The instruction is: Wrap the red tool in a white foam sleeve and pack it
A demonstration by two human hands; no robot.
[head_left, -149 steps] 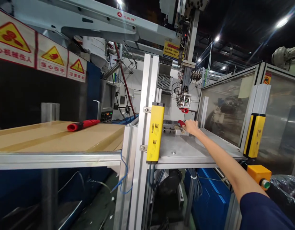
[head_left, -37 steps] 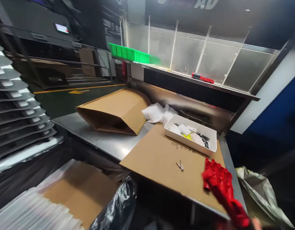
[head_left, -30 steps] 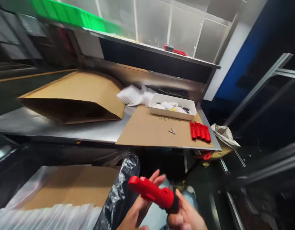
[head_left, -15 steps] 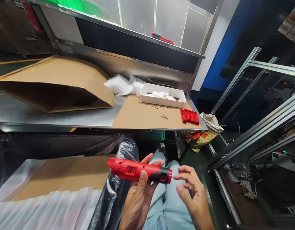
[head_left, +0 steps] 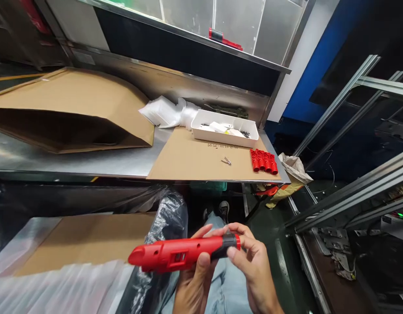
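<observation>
A red and black plastic tool housing lies level across my lap, its rounded red end to the left and its black, red-rimmed end to the right. My left hand wraps round the middle from below, with the thumb on the near side. At the black end, my right hand grips with thumb in front and fingers over the top and behind. The fingertips behind the housing are partly hidden. Several red plastic parts stand side by side at the bench's right corner, beyond my hands.
On the bench's cardboard sheet lie a small metal clipper and a white tray of small parts. A large open carton and white foam bags stand left. Another red-black piece rests on the ledge. Metal framing rises at right.
My right hand has moved left and closed on the black end of the housing. The housing has shifted slightly down and rolled a little. The camera view has moved slightly.
</observation>
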